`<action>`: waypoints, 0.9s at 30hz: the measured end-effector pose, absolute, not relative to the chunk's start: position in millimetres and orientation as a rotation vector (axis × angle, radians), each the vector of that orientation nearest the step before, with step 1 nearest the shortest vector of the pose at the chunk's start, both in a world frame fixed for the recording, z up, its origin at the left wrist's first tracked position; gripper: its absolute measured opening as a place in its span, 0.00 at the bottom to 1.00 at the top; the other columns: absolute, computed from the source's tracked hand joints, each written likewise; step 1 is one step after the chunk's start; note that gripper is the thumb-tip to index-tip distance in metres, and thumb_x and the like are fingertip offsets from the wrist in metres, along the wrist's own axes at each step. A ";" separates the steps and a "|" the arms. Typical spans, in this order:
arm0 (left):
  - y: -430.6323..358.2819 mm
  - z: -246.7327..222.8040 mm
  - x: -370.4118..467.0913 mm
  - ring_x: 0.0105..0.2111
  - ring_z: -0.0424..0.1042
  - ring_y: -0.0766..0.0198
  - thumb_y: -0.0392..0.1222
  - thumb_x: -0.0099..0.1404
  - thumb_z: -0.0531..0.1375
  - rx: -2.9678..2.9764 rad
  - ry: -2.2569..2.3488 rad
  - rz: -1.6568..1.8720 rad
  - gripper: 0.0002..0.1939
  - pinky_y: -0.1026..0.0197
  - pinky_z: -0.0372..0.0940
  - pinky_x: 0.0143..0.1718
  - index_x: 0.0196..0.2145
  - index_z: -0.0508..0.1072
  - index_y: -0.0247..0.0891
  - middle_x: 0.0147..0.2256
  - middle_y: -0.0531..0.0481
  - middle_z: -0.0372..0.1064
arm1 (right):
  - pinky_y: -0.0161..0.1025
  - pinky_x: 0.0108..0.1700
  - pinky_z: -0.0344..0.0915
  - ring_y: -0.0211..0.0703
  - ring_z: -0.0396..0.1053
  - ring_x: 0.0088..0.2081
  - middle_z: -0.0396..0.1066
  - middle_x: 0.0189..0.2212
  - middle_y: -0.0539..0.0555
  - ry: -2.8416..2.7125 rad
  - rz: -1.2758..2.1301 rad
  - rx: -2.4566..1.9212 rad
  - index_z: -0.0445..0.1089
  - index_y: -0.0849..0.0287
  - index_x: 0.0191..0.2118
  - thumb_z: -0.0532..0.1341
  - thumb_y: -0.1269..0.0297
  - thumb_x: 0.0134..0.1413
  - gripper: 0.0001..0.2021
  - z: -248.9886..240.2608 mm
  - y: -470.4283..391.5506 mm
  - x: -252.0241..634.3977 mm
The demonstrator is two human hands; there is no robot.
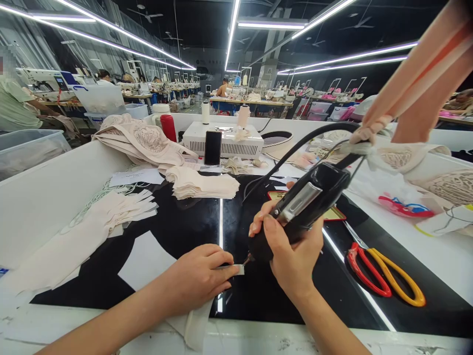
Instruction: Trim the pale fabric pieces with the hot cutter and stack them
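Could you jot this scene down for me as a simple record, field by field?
Place: sewing workshop, rows of machines behind
Work surface: glossy black board
Left hand: holding a narrow pale strip by its end
Right hand: gripping a black handheld tool, cable attached
Tool tip: at or very near the strip's end; contact unclear
Right side: scissors with red and yellow handles
Beyond the hands: stack of cream fabric pieces
Farther back: upright phone before a vented white box
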State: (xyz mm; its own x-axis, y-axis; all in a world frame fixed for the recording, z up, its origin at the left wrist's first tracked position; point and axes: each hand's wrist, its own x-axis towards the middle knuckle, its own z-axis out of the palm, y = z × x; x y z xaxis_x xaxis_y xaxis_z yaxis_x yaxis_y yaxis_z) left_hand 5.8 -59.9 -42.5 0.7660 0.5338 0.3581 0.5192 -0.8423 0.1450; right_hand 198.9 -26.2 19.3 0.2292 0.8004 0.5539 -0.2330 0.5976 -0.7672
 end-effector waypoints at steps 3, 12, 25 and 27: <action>-59.8 -43.4 5.7 0.49 0.76 0.55 0.39 0.78 0.62 2.909 0.871 0.615 0.16 0.51 0.76 0.54 0.60 0.75 0.37 0.51 0.44 0.75 | 0.37 0.25 0.73 0.36 0.72 0.23 0.76 0.31 0.42 -1.119 0.803 -0.572 0.66 0.49 0.48 0.71 0.69 0.58 0.17 17.9 -28.9 202.8; -59.3 -42.5 6.9 0.47 0.75 0.54 0.39 0.79 0.59 2.883 0.857 0.612 0.15 0.50 0.77 0.53 0.60 0.76 0.36 0.50 0.44 0.75 | 0.37 0.25 0.73 0.36 0.73 0.24 0.77 0.32 0.42 -1.143 0.847 -0.536 0.66 0.47 0.47 0.69 0.73 0.59 0.16 14.3 -37.6 203.3; -57.6 -47.9 7.6 0.47 0.76 0.54 0.35 0.78 0.59 2.795 0.876 0.686 0.15 0.49 0.76 0.53 0.59 0.77 0.38 0.51 0.43 0.76 | 0.39 0.28 0.74 0.37 0.73 0.24 0.76 0.31 0.42 -1.140 0.792 -0.565 0.67 0.49 0.54 0.73 0.62 0.60 0.21 16.1 -31.3 209.6; -57.6 -48.4 8.7 0.47 0.76 0.54 0.35 0.78 0.60 2.789 0.875 0.705 0.14 0.50 0.75 0.53 0.58 0.77 0.38 0.51 0.44 0.76 | 0.39 0.27 0.74 0.37 0.73 0.24 0.76 0.31 0.42 -1.140 0.774 -0.566 0.67 0.49 0.54 0.73 0.62 0.60 0.21 16.6 -29.1 209.7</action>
